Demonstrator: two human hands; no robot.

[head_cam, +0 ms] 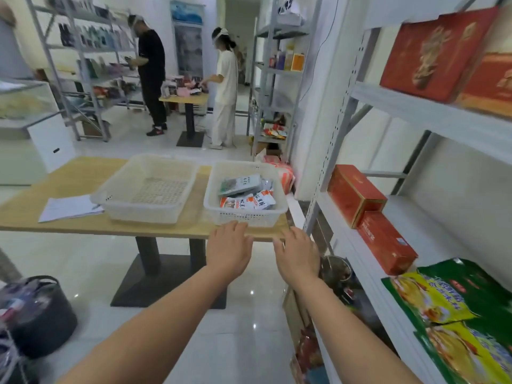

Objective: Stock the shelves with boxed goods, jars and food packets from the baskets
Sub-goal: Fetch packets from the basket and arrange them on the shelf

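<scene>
This looks like a small shop. Tall metal shelves [432, 117] stand by the wall and hold things to sell: red boxes [357, 195] and green and yellow snack bags [448, 306]. The far shelves [83, 65] hold rows of bottles [94, 34]. A tall fridge [189, 48] stands at the back. A wooden table [69, 184] holds a white basket [243, 214] with food packets [246, 195] in it. Farther off, a person in black [151, 76] and a person in white [225, 87] stand at a small table [184, 98] covered with more goods.

Left grip [228, 252] and right grip [297, 256] are bare (forearms [166, 314] too).
</scene>
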